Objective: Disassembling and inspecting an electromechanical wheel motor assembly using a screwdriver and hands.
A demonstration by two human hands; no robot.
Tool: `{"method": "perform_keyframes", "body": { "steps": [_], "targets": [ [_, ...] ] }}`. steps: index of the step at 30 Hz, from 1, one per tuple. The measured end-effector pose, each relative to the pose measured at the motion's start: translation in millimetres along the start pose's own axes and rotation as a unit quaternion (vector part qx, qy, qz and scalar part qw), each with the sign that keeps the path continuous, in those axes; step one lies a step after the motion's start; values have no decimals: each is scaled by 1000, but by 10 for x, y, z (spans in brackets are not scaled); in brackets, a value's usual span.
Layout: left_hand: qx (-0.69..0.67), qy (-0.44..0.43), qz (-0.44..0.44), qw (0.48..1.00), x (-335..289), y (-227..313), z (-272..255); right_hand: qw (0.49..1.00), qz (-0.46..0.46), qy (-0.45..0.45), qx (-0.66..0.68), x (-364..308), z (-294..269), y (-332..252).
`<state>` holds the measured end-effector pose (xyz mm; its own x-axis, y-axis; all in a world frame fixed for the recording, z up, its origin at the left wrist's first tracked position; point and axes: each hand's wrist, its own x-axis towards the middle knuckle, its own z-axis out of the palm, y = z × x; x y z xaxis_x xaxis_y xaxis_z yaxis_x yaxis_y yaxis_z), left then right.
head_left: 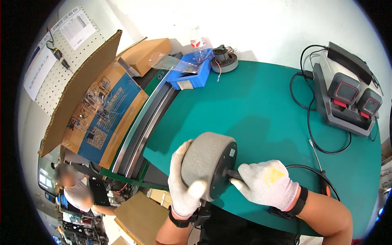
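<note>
A thick grey wheel (200,157) is tilted above the front edge of the green table, its black hub face (223,169) turned to the right. My left hand (182,183), in a white glove, wraps round the tread from the left, thumb in front. From the hub a short black shaft (234,174) sticks out. My right hand (267,181), gloved with a yellow mark on its back, closes its fingers on the end of that shaft. A screwdriver (320,169) with an orange and black handle lies just right of this hand, beside a black cable (316,168).
At the back sit a blue bin (192,79) and a round motor-like part (224,61). A charger-like device (347,90) with black cables stands at right. Along the left are a metal rail (147,126) and an open cardboard box (102,110). Another person (75,192) works beyond.
</note>
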<state>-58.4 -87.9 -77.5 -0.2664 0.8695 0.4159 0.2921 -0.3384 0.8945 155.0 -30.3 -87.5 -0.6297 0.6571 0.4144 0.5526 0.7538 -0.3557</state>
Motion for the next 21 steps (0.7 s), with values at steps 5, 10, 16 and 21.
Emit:
{"method": "perform_keyframes", "body": {
  "steps": [5, 10, 16, 21],
  "targets": [
    [12, -82, 49, 995, -5, -236, -152, 999, 16, -35, -30, 6, -29, -39],
    [36, -83, 121, 988, -7, -294, -203, 998, 19, -55, -15, 54, -18, -70],
    [49, -80, 149, 984, 12, -218, -250, 999, -6, -36, -9, 51, 37, -50],
    [42, -47, 181, 981, 13, -247, -144, 1000, 9, -24, -18, 29, -5, -63]
  ]
}}
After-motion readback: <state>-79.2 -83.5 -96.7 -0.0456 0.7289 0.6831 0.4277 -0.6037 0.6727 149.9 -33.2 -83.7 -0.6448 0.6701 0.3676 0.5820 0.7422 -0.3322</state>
